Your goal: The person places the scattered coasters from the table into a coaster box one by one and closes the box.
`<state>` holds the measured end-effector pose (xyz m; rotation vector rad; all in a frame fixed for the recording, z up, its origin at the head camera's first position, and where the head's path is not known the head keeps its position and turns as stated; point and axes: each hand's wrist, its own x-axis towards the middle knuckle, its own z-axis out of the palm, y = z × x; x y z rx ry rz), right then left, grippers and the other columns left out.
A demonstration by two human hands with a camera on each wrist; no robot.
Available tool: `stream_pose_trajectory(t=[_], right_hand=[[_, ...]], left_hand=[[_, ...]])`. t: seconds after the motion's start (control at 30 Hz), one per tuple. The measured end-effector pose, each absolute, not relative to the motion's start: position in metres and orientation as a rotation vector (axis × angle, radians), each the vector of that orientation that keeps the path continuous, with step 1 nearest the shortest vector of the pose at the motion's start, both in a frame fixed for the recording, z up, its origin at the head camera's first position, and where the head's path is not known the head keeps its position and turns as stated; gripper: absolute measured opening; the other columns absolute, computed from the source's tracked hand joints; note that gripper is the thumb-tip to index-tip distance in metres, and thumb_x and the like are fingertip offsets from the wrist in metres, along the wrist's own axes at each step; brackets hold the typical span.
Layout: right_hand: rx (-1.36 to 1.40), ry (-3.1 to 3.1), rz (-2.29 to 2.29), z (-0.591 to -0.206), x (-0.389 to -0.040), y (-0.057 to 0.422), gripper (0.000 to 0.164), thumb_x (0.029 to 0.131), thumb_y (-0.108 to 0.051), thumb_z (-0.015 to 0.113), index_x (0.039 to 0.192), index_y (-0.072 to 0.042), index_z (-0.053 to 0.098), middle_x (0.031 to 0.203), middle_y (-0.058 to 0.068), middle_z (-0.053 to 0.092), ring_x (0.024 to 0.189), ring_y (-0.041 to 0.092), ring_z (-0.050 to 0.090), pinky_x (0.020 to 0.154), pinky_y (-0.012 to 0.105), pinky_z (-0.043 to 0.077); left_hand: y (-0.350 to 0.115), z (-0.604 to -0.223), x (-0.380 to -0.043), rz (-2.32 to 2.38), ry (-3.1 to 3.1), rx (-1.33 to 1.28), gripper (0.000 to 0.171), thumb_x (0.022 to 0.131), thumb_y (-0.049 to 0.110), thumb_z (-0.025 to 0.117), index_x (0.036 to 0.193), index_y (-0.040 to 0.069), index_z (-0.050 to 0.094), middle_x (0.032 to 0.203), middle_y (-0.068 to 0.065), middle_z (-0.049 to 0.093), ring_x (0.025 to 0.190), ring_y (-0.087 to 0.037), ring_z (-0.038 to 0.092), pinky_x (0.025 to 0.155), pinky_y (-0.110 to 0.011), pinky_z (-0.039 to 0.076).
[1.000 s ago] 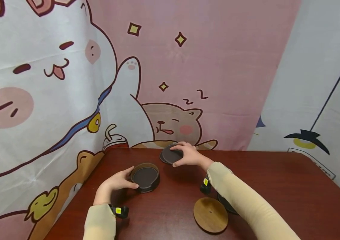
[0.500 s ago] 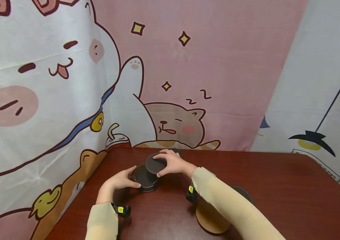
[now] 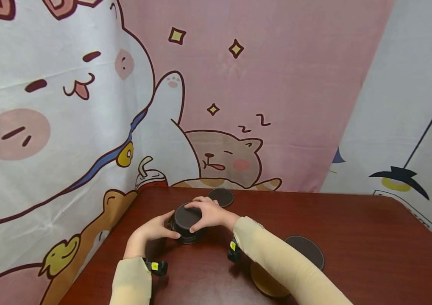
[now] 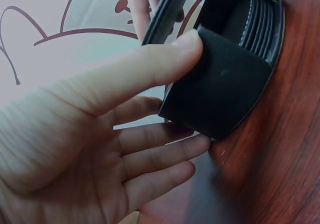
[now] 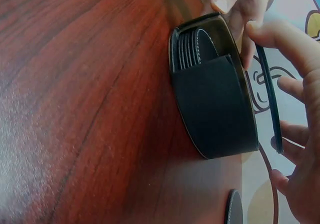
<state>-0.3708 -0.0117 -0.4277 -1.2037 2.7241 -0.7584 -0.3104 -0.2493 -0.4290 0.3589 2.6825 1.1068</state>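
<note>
A round black coaster holder [image 5: 215, 109] with stitched edges stands on the table, and several black coasters [image 5: 187, 49] lie stacked inside, visible through the notch in its wall. My left hand [image 3: 154, 228] grips the holder from the left, thumb at the rim by the notch and fingers round the outer side. Just above the holder's mouth, my right hand [image 3: 212, 213] pinches one coaster [image 3: 187, 217] by its edge between thumb and fingers. In the right wrist view that coaster is apart from the rim and tilted slightly. From the head view it covers most of the holder's opening.
One dark coaster [image 3: 221, 197] lies near the table's far edge, beyond my right hand. A larger dark disc [image 3: 307, 250] and a round wooden disc [image 3: 267, 281] lie at the right front, partly under my right sleeve. A printed cartoon cloth hangs behind the table [image 3: 353, 237].
My right hand has brought a coaster from the far side leftward and toward me, over the holder. Another coaster stays behind at the far edge. My left hand keeps its grip on the holder.
</note>
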Motion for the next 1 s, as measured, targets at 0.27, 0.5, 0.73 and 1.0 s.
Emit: stream_pose_trajectory(t=[0.27, 0.5, 0.73, 1.0], right_hand=[[-1.202, 2.724, -0.71, -0.434, -0.37, -0.018, 0.075, 0.069, -0.049, 0.08, 0.138, -0.031, 0.055, 0.146, 0.009, 0.04, 0.13, 0.025, 0.036, 0.093, 0.045, 0.031], [-1.203, 2.723, -0.686, -0.436, -0.369, -0.021, 0.075, 0.07, -0.051, 0.08, 0.138, -0.032, 0.055, 0.146, 0.008, 0.041, 0.129, 0.024, 0.036, 0.093, 0.045, 0.031], [-1.198, 2.737, -0.673, -0.439, -0.37, -0.023, 0.074, 0.07, -0.051, 0.08, 0.137, -0.033, 0.055, 0.146, 0.007, 0.041, 0.13, 0.024, 0.035, 0.093, 0.045, 0.031], [-1.205, 2.737, -0.66, -0.44, -0.37, -0.024, 0.074, 0.069, -0.051, 0.081, 0.137, -0.033, 0.055, 0.146, 0.005, 0.041, 0.13, 0.024, 0.036, 0.093, 0.046, 0.031]], left_hand=[[-0.25, -0.431, -0.312, 1.094, 2.689, 0.356, 0.097, 0.075, 0.029, 0.083, 0.149, -0.004, 0.03, 0.141, -0.021, 0.048, 0.126, -0.035, 0.047, 0.101, -0.056, 0.037], [-0.249, -0.43, -0.312, 1.086, 2.689, 0.339, 0.099, 0.075, 0.029, 0.083, 0.15, -0.004, 0.029, 0.142, -0.021, 0.047, 0.127, -0.036, 0.046, 0.101, -0.057, 0.037], [-0.248, -0.428, -0.311, 1.105, 2.675, 0.338, 0.098, 0.075, 0.027, 0.083, 0.149, -0.005, 0.028, 0.14, -0.022, 0.048, 0.126, -0.036, 0.048, 0.101, -0.056, 0.038], [-0.248, -0.428, -0.309, 1.106, 2.677, 0.331, 0.097, 0.075, 0.027, 0.083, 0.149, -0.004, 0.029, 0.141, -0.022, 0.048, 0.126, -0.036, 0.048, 0.101, -0.057, 0.037]])
